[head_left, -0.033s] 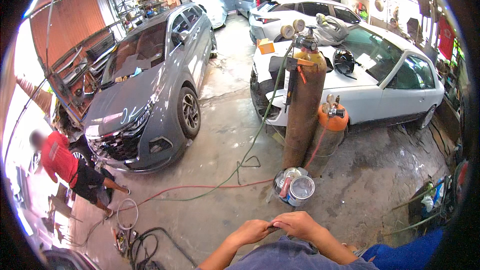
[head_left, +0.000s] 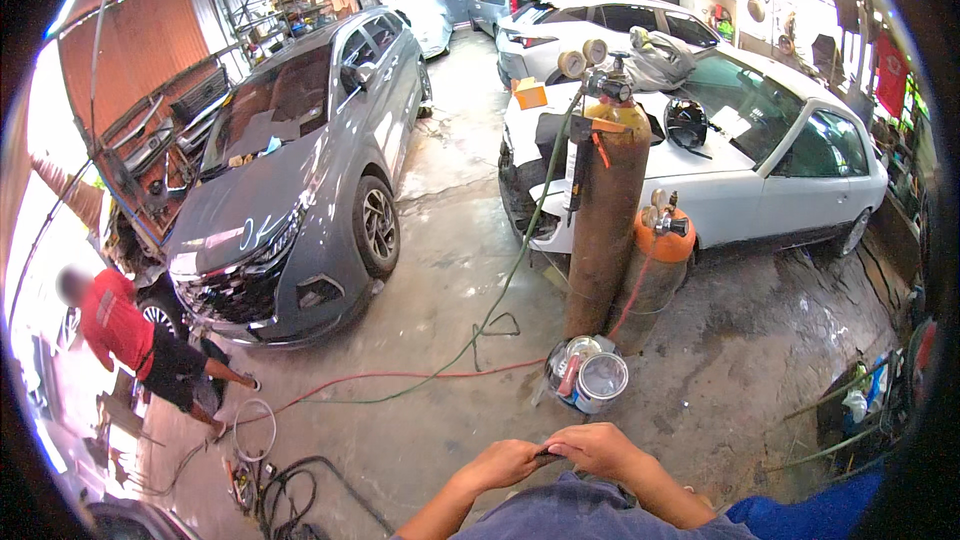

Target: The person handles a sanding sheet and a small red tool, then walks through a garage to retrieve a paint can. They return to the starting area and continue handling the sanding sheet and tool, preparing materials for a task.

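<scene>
Near the lower edge, in front of my grey shirt (head_left: 580, 510), my left hand (head_left: 508, 462) and my right hand (head_left: 598, 450) meet. Both are closed, with fingers curled around a small dark thing (head_left: 546, 457) whose kind I cannot make out; the hands hide most of it. Just beyond them on the floor stands a cluster of cans, with an open metal can (head_left: 604, 376) in front. Behind the cans rise a tall rusty gas cylinder (head_left: 608, 220) with a yellow top and gauges, and a shorter gas cylinder (head_left: 652, 285) with an orange top.
A red hose (head_left: 420, 373) and a green hose (head_left: 480, 332) cross the floor. Black cables (head_left: 300, 480) lie coiled at lower left. A dark grey car (head_left: 260, 230) stands left, a white car (head_left: 720, 190) right. A person in a red shirt (head_left: 118, 318) bends at far left.
</scene>
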`<state>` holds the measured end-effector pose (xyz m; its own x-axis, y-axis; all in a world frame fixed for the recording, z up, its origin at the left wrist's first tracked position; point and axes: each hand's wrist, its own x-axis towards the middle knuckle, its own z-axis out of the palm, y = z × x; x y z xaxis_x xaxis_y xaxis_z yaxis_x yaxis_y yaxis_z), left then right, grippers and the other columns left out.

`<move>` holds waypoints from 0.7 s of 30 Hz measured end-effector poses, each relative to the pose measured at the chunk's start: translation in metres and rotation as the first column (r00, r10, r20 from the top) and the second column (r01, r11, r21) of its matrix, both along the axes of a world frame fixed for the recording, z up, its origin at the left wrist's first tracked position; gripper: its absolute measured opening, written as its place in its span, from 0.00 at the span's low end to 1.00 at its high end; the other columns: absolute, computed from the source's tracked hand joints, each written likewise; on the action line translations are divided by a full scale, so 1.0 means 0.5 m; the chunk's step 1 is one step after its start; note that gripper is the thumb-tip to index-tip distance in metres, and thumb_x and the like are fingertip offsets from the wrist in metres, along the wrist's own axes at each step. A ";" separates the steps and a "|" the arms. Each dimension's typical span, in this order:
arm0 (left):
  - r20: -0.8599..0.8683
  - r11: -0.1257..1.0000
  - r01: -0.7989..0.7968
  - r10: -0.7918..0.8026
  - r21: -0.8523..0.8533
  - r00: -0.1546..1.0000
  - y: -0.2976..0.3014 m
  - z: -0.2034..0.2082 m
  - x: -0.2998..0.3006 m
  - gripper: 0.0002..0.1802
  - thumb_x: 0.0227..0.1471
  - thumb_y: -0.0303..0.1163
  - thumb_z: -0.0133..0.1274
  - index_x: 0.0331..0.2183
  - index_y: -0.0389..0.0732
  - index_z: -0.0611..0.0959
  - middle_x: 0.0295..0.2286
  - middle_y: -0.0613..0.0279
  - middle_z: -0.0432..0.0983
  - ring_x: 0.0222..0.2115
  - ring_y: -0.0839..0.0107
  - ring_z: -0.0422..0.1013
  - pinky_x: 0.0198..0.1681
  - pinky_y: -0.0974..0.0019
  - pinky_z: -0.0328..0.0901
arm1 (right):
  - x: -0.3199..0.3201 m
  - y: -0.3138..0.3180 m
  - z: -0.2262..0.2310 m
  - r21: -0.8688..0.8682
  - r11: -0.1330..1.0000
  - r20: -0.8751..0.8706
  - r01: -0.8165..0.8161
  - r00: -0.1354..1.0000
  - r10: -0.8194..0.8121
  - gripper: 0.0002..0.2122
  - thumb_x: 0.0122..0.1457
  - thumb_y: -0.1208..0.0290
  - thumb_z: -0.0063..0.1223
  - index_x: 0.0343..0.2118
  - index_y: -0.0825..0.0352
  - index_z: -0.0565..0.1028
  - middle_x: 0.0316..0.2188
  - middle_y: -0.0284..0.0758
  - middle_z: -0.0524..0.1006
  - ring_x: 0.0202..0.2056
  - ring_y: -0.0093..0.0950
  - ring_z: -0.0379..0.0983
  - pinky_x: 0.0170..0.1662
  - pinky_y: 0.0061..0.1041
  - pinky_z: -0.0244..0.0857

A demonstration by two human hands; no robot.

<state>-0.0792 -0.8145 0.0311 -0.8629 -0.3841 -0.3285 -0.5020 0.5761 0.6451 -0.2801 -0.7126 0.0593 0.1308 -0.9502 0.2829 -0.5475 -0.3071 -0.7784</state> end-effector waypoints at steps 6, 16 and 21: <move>-0.113 0.998 0.052 -0.047 0.038 0.992 -0.036 0.016 -0.070 0.22 0.63 0.50 0.46 0.41 0.42 0.81 0.34 0.42 0.79 0.36 0.40 0.74 0.39 0.47 0.68 | -0.085 -0.008 0.019 -0.021 1.000 -0.050 0.008 0.999 -0.009 0.09 0.63 0.64 0.54 0.39 0.61 0.81 0.34 0.37 0.82 0.35 0.39 0.80 0.37 0.34 0.74; -0.175 0.976 -0.041 0.080 0.214 0.981 -0.134 0.061 -0.162 0.20 0.64 0.45 0.51 0.39 0.36 0.82 0.24 0.52 0.75 0.26 0.66 0.68 0.34 0.62 0.66 | -0.286 -0.003 0.015 0.022 0.971 -0.129 0.239 0.964 -0.234 0.10 0.64 0.62 0.53 0.39 0.61 0.81 0.34 0.39 0.82 0.36 0.39 0.80 0.40 0.35 0.74; -0.291 0.798 -0.357 0.532 0.485 0.795 -0.177 0.012 -0.164 0.17 0.63 0.40 0.53 0.40 0.34 0.83 0.30 0.69 0.78 0.32 0.76 0.69 0.38 0.66 0.66 | -0.405 0.000 -0.030 0.106 0.914 -0.148 0.391 0.915 -0.374 0.11 0.64 0.62 0.52 0.40 0.63 0.81 0.33 0.40 0.82 0.37 0.41 0.80 0.41 0.36 0.74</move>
<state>-0.1614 -0.9029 0.0372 -0.7101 -0.6731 -0.2065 -0.2885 0.0107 0.9574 -0.4828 -0.7125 0.0446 -0.2247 -0.9616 0.1576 -0.6958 0.0451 -0.7168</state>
